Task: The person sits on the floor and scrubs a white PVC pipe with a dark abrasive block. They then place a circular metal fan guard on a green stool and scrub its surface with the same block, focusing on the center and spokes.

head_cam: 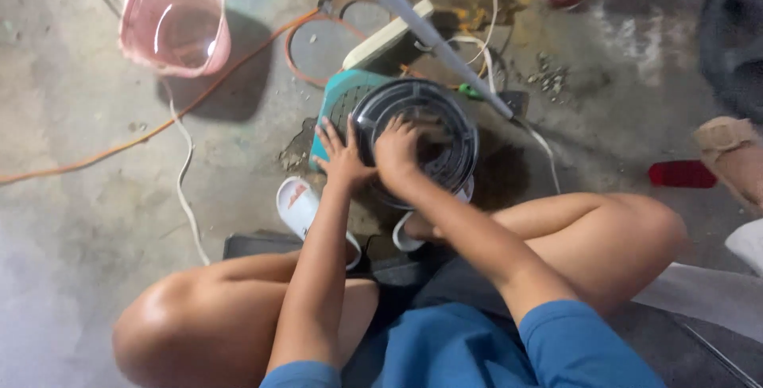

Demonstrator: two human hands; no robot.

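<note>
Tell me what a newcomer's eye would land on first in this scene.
First, both hands at the centre: the left hand spread on the rim of a round black fan grille, the right hand pressed on its face. The grille lies over a teal fan housing on the concrete floor. Next, the pink plastic basket at upper left, with an orange cable running past it.

Not much in the way of packaging or signs here, and no screens. Only maybe: a small red cylinder [681,173] lying on the concrete well off to the right of the right hand [397,149], too blurry to tell if it's a package.
</note>
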